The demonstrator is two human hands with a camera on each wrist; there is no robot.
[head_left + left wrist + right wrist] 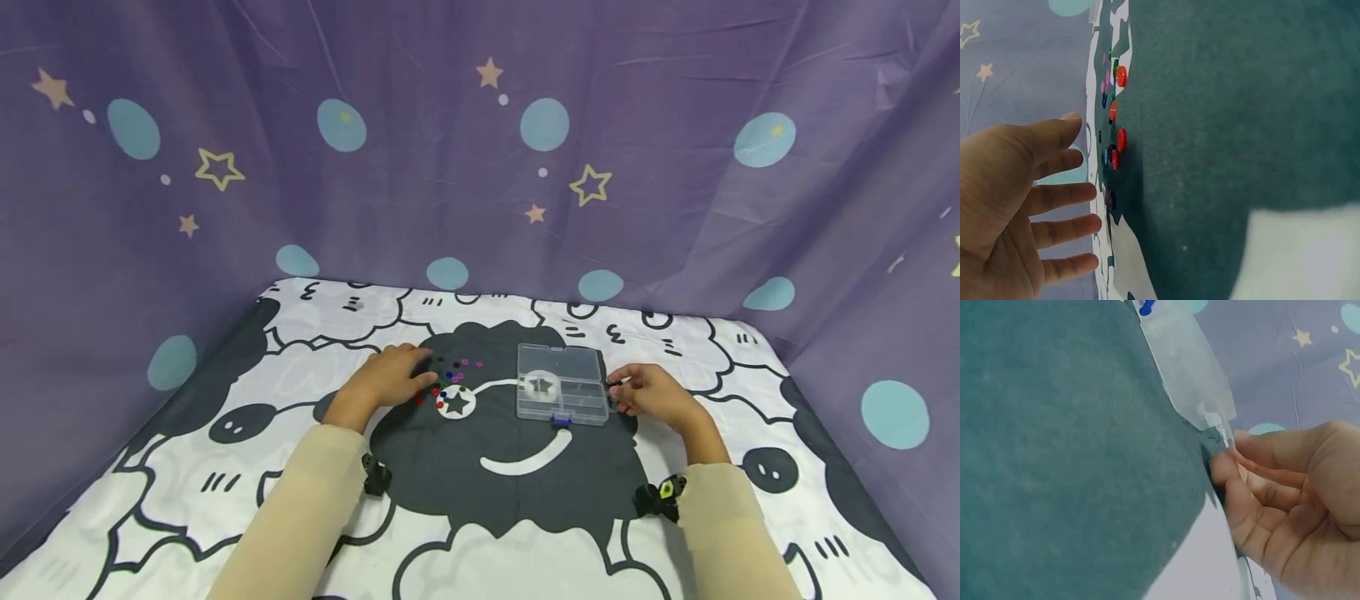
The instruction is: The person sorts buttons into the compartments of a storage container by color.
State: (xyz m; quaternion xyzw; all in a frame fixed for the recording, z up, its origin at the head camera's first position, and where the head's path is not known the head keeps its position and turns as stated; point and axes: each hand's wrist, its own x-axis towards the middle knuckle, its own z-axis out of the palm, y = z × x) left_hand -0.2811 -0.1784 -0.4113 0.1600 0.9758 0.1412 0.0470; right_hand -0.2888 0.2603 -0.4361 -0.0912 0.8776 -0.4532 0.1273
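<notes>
Soft light, slightly hazy wrist views

No readable text, labels, brands, numbers or signs.

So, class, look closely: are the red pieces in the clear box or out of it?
Out: the red pieces lie on the printed cloth near the left hand, well apart from the clear box.

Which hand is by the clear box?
The right hand, at the right end of the clear box; the left hand is beside the little coloured pieces.
</notes>
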